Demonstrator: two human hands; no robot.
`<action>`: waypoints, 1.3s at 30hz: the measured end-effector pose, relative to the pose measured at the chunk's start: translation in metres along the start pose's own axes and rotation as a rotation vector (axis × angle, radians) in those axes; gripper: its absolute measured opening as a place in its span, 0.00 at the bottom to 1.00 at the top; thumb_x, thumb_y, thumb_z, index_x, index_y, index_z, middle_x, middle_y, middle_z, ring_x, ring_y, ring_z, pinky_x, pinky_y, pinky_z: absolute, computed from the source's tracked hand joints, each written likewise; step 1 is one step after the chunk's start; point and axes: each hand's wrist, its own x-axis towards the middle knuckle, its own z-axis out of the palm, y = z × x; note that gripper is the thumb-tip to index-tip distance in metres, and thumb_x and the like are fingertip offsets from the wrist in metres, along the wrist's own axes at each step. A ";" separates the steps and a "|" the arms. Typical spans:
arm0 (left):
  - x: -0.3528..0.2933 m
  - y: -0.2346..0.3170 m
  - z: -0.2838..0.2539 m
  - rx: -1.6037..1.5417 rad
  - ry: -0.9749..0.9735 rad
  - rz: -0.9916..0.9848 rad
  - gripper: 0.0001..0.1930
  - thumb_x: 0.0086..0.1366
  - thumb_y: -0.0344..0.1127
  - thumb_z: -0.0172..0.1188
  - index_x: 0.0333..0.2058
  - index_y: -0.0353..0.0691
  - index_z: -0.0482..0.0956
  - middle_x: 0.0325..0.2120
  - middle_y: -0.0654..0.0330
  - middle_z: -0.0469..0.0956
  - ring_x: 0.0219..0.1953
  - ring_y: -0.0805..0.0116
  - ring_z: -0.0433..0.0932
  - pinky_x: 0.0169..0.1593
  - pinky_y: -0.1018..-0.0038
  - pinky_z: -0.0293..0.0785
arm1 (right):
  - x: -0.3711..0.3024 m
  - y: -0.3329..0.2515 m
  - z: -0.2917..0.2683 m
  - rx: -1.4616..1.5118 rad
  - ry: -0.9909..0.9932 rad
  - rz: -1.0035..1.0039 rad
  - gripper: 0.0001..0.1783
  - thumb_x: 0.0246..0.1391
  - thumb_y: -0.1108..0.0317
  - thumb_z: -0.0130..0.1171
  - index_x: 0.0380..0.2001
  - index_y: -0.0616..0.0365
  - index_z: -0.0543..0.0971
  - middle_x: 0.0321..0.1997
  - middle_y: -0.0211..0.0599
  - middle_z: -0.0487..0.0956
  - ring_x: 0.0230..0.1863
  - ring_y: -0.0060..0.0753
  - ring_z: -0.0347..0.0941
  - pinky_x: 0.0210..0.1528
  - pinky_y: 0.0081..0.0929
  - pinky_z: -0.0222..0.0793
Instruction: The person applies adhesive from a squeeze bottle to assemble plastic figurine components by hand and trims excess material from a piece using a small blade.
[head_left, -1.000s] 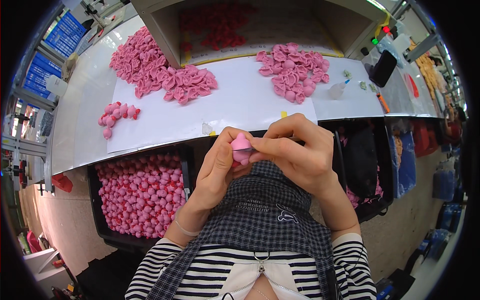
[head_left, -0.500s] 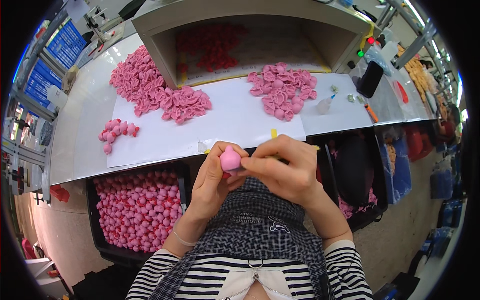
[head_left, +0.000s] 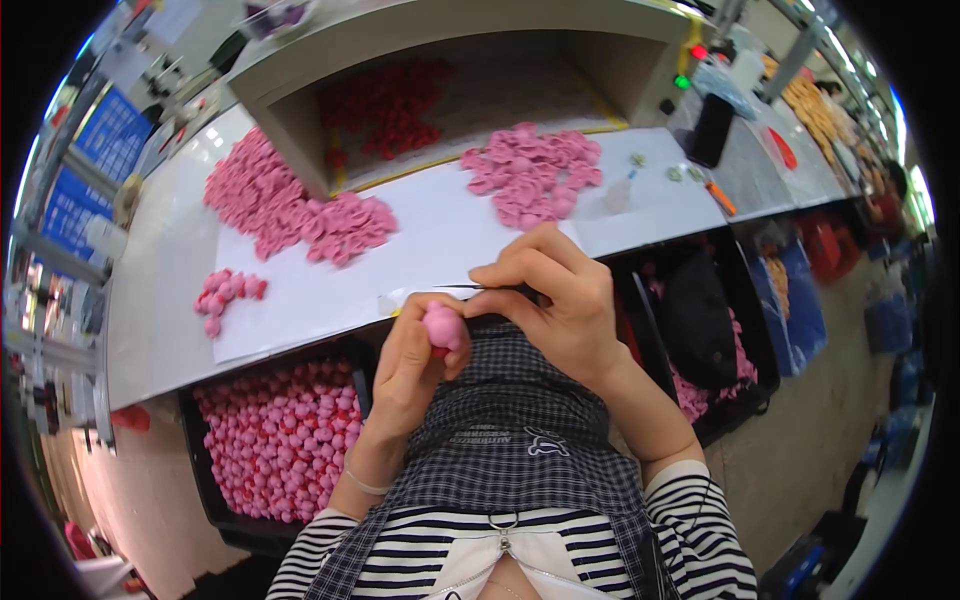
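Just in front of the table's near edge, my left hand (head_left: 404, 362) grips a small round pink figure (head_left: 443, 326) with a knob on top and red at its lower side. My right hand (head_left: 553, 302) is closed on slim dark tweezers (head_left: 500, 288), whose pointed tip reaches left over the figure. The tip looks apart from the pink surface. My right fingertips are close beside the figure, and I cannot tell if they touch it. Part of the tweezers is hidden in my palm.
Pink pieces lie in a big pile (head_left: 262, 190) and a smaller pile (head_left: 530, 172) on white sheets. Several pink-red figures (head_left: 228, 292) sit at left. A grey booth (head_left: 470, 30) stands behind. Below are a black crate of figures (head_left: 285, 440) and another dark crate (head_left: 640, 330).
My right hand has drawn up from the figure, and the dark tweezers now show clearly. The figure has tilted in my left hand. The whole view has turned slightly.
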 end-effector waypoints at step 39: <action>-0.168 -0.116 -0.234 0.978 0.858 0.011 0.22 0.62 0.34 0.63 0.53 0.34 0.69 0.56 0.50 0.68 0.58 0.61 0.66 0.61 0.64 0.63 | -0.068 0.268 -0.149 -0.486 0.558 0.300 0.19 0.60 0.71 0.59 0.53 0.59 0.71 0.49 0.40 0.78 0.50 0.30 0.74 0.52 0.28 0.69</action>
